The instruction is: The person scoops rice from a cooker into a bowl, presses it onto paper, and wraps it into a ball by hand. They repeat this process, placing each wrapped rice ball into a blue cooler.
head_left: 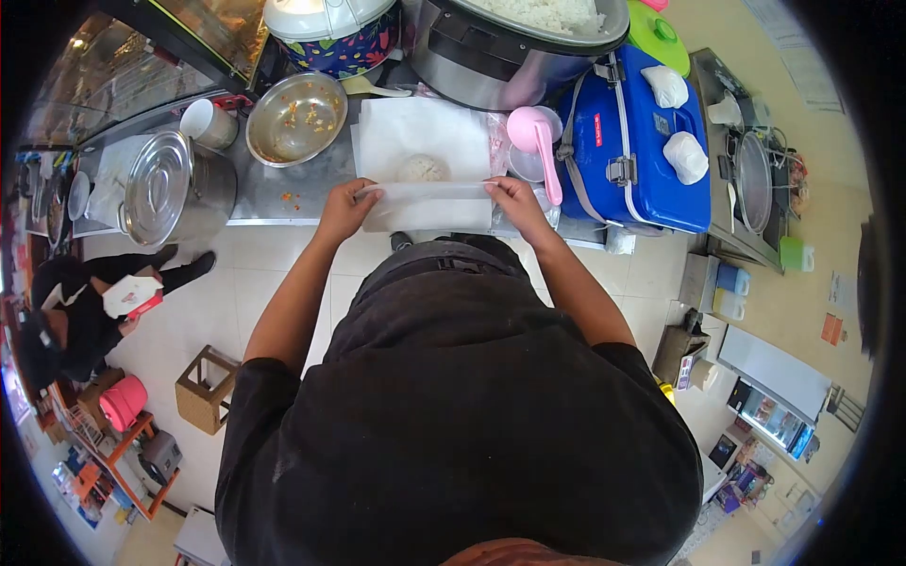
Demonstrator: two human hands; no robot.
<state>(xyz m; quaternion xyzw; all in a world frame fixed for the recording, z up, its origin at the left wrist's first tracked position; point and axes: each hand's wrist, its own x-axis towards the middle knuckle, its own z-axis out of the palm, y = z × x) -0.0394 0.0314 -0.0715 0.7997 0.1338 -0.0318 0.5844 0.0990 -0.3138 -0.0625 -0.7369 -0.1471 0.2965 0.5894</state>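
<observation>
With left hand (347, 211) and right hand (519, 208) well apart, pinching opposite ends of the near edge of a translucent sheet (432, 191) between thumbs and fingers. Facing a small mound of rice (422, 168) just past that edge — at 2 o'clock from the left, at 10 o'clock from the right, between both and touching neither. Cannot tell the layer directly under it: held sheet or white paper (377, 132). See also, around the mound on the metal surface (260, 200), a steel bowl (294, 121) with food scraps at 10 o'clock, a lidded pot (175, 193) at 9 — and, toward 1, a large rice cooker (510, 71).
</observation>
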